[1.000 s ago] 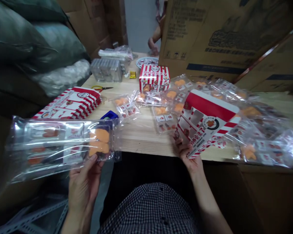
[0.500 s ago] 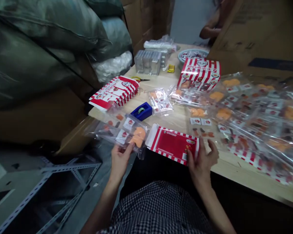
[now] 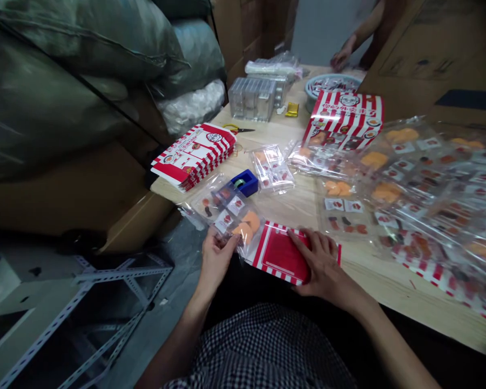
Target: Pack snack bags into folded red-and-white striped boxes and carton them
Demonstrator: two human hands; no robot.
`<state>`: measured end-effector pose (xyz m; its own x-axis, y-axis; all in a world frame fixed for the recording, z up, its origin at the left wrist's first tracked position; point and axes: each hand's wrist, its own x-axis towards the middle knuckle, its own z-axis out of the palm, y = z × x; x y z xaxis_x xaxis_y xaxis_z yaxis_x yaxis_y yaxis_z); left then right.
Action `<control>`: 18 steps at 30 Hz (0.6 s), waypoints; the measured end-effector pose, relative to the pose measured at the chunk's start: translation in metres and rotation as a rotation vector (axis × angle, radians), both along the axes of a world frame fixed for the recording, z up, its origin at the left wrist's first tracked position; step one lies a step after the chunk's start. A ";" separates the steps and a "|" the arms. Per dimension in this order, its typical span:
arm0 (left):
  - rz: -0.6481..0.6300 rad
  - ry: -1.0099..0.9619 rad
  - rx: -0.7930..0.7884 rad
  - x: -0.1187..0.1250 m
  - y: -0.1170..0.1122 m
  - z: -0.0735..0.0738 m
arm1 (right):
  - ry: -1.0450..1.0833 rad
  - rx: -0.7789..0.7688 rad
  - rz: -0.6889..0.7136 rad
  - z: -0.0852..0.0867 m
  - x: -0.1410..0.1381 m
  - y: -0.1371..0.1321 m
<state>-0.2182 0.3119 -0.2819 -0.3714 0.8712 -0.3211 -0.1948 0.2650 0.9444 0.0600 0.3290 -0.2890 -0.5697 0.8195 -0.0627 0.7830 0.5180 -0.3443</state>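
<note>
My left hand (image 3: 216, 265) is closed in a pinch, fingers and thumb together on the lower corner of a clear plastic packet (image 3: 230, 213) of orange shapes, small dark pieces and printed cards. The packet overlaps the edge of a red-and-white striped carton (image 3: 279, 251) lying flat at the table's front edge. My right hand (image 3: 324, 265) is open, fingers spread and pressing down on that carton.

Around them on the wooden table (image 3: 389, 281) are a blue tape dispenser (image 3: 245, 182), a stack of flat striped cartons (image 3: 193, 156) and yellow-handled scissors (image 3: 233, 128). More packets (image 3: 425, 183) are heaped to the right, beside a made-up striped box (image 3: 344, 120). Past clear plastic trays (image 3: 253, 99), a co-worker's hand (image 3: 340, 60) reaches near a round bowl (image 3: 332, 84) (its contents are too small to make out). Dark green sacks (image 3: 85, 54) are piled on the left.
</note>
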 end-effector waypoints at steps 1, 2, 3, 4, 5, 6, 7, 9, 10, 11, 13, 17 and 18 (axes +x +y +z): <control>0.007 -0.004 -0.005 0.003 0.000 -0.001 | 0.019 -0.002 0.000 -0.001 0.001 -0.004; 0.011 -0.007 -0.016 0.006 0.001 -0.002 | 0.037 -0.001 -0.011 -0.002 0.002 -0.008; 0.013 -0.010 -0.026 0.010 0.000 -0.004 | 0.054 0.001 -0.031 -0.004 0.002 -0.012; 0.013 -0.015 -0.031 0.015 0.000 -0.007 | 0.068 0.005 -0.058 -0.006 0.002 -0.014; 0.016 -0.015 -0.028 0.019 -0.001 -0.010 | 0.079 0.012 -0.088 -0.007 0.001 -0.017; 0.018 -0.014 -0.021 0.024 -0.002 -0.014 | 0.083 0.020 -0.115 -0.009 0.000 -0.019; 0.017 -0.013 -0.013 0.027 -0.004 -0.019 | 0.080 0.028 -0.137 -0.010 -0.001 -0.020; 0.008 -0.012 -0.001 0.033 -0.006 -0.028 | 0.061 0.049 -0.170 -0.010 -0.004 -0.022; -0.005 -0.005 -0.005 0.034 -0.007 -0.031 | 0.053 0.055 -0.178 -0.010 -0.005 -0.023; -0.025 0.012 -0.016 0.035 -0.008 -0.034 | 0.047 0.058 -0.182 -0.010 -0.006 -0.023; -0.083 0.103 -0.046 0.031 -0.011 -0.035 | 0.047 0.057 -0.183 -0.009 -0.006 -0.024; -0.073 0.231 -0.092 0.010 -0.016 -0.029 | 0.061 0.069 -0.158 -0.010 -0.003 -0.023; -0.018 0.205 -0.093 0.003 -0.015 -0.027 | 0.066 0.076 -0.152 -0.011 -0.003 -0.023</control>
